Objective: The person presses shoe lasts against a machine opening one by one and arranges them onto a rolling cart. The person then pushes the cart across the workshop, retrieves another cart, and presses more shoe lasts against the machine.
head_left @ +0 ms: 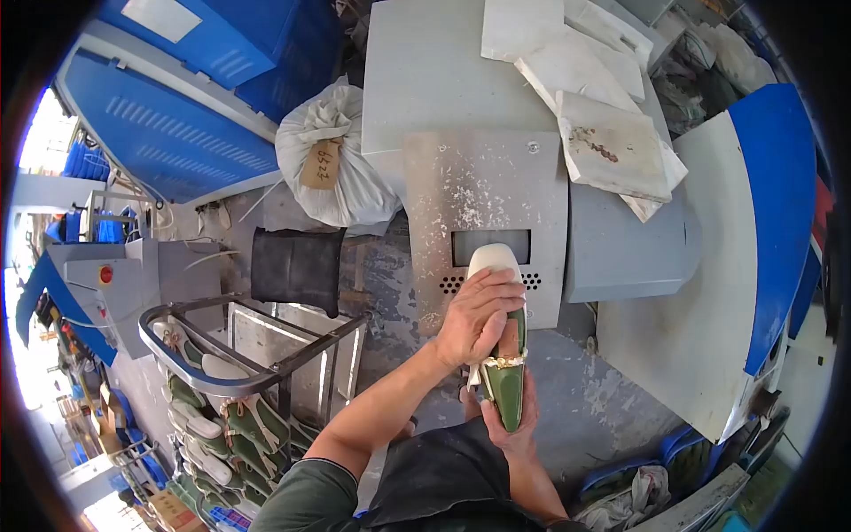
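A green shoe last with a pale shoe upper over its toe end is held in both hands, its toe pointing away from me. My left hand wraps over the upper near the middle, fingers closed across it. Around the green heel end, my right hand grips from below and the side. A brown patch and a ragged cream edge show between the hands. The toe overlaps the lower edge of a rectangular opening in a scuffed metal machine panel.
At left, a metal-framed rack carries several green lasts with pale uppers. A black stool seat and tied white sack stand beyond it. Stained white boards lie on the machine top. A blue-and-white cabinet borders the right.
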Tool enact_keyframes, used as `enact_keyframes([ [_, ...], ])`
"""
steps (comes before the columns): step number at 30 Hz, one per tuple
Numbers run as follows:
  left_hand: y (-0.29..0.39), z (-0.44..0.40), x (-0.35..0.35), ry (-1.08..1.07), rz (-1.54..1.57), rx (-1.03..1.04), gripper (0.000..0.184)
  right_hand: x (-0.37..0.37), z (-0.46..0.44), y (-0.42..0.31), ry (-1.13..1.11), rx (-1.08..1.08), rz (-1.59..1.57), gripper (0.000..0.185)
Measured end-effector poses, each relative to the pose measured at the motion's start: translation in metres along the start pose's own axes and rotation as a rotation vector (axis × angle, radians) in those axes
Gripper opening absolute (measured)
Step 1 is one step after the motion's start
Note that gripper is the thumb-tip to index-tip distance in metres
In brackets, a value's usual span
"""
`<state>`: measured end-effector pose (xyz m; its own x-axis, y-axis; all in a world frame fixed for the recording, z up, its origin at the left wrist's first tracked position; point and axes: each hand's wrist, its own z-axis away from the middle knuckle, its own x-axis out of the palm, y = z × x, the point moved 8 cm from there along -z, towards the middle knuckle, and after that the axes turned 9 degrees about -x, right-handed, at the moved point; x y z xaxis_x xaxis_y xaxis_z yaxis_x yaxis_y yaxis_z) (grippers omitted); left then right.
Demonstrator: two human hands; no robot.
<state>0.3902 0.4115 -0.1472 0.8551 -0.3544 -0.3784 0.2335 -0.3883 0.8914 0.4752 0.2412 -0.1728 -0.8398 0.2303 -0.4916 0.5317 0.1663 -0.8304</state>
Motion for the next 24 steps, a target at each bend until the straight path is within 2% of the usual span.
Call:
enact_keyframes([
  [4,0.000,0.003,-0.004,-0.020,0.012,0.026,0.026,0.008,0.005,-0.003,0.100,0.197,-0.176,0.072],
  [7,0.004,0.011,-0.003,-0.088,-0.112,0.009,0.028,0.019,0.017,-0.008,0.219,0.324,-0.279,0.070],
  [8,0.003,0.026,-0.021,0.093,0.092,-0.195,0.036,0.013,0.014,-0.027,0.189,0.271,-0.237,0.073],
  [9,0.013,0.044,-0.025,0.100,0.405,-0.318,0.044,0.006,0.007,-0.051,0.162,0.216,-0.196,0.076],
  [11,0.048,0.106,-0.047,0.207,1.007,-0.544,0.067,0.001,0.012,-0.093,0.025,-0.187,0.144,0.082],
  [13,0.123,0.174,-0.078,0.277,0.428,-0.474,0.098,0.012,0.036,-0.143,-0.134,-0.395,0.128,0.090],
  [14,0.139,0.214,-0.103,0.391,0.380,-0.499,0.100,0.020,0.053,-0.172,-0.215,-0.513,0.103,0.093],
  [16,0.174,0.295,-0.150,0.603,0.290,-0.532,0.104,0.046,0.094,-0.215,-0.513,-0.438,-0.382,0.100],
  [17,0.179,0.342,-0.164,0.701,0.498,-0.575,0.102,0.061,0.111,-0.232,-0.673,-0.379,-0.598,0.104],
  [18,0.201,0.390,-0.187,0.809,0.249,-0.592,0.102,0.081,0.129,-0.242,-0.925,-0.355,-0.642,0.096],
  [19,0.225,0.437,-0.205,0.885,0.008,-0.613,0.101,0.104,0.143,-0.229,-0.999,-0.144,-0.651,0.089],
  [21,0.256,0.542,-0.218,1.180,-0.104,-0.765,0.100,0.171,0.186,-0.175,-1.134,0.283,-0.612,0.076],
  [23,0.271,0.635,-0.224,1.459,-0.140,-0.930,0.091,0.228,0.217,-0.105,-1.164,0.222,-0.363,0.059],
  [24,0.268,0.673,-0.226,1.507,-0.169,-1.036,0.090,0.259,0.233,-0.074,-1.213,0.211,-0.329,0.061],
])
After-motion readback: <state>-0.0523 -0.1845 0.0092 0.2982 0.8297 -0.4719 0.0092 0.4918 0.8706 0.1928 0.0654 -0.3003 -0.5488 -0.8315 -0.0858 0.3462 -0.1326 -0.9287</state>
